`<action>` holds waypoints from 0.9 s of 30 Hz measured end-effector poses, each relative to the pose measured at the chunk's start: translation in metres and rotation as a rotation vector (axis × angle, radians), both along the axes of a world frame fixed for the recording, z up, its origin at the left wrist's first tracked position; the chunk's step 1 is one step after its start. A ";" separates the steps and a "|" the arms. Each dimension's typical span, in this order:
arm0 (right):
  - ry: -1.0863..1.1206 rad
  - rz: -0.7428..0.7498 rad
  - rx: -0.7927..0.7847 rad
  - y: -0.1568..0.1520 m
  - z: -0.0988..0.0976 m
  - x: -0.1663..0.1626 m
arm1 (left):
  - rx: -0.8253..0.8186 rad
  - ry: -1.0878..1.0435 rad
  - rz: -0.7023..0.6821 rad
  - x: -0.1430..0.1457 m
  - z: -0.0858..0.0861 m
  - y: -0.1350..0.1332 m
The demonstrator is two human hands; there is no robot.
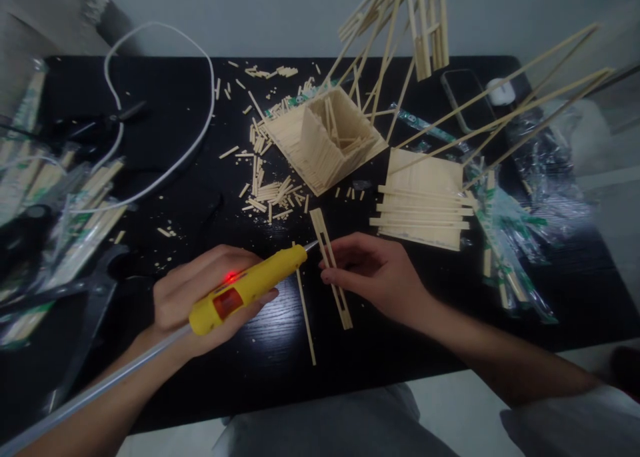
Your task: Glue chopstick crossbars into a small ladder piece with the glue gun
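Observation:
My left hand [210, 290] is wrapped round a yellow hot glue gun [260, 280] with a red light glowing on its side. A clear glue stick [105, 390] runs out of its rear end. The nozzle points right and meets, or nearly meets, a narrow frame of joined wooden sticks [339, 296]. Between the thumb and fingers of my right hand [373, 267], that frame is pinched near its middle, tilted over the black table. A single loose wooden stick [306, 317] lies just left of the frame, partly under the glue gun.
Beyond my hands stands a box of sticks on a square base [330, 137], with cut stick pieces [273, 194] scattered to its left. A flat stick panel [425, 170] lies right. Wrapped chopsticks [510, 264], a phone [465, 100], a white cable [207, 57] and pliers [120, 116] surround it.

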State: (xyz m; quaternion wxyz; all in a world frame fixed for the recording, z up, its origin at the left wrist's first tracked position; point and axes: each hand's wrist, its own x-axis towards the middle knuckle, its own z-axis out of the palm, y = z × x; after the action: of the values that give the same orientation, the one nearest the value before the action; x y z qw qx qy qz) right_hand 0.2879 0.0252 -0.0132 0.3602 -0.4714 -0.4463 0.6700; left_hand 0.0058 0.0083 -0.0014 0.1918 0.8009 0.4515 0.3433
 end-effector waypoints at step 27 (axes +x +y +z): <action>0.064 -0.016 0.065 -0.005 0.000 -0.001 | -0.019 -0.010 0.065 0.004 -0.001 -0.009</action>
State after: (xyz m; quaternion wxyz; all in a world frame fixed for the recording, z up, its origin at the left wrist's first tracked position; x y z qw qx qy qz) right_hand 0.2870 0.0204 -0.0129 0.3946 -0.4412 -0.4524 0.6671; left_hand 0.0094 -0.0003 -0.0025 0.1902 0.7823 0.4796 0.3491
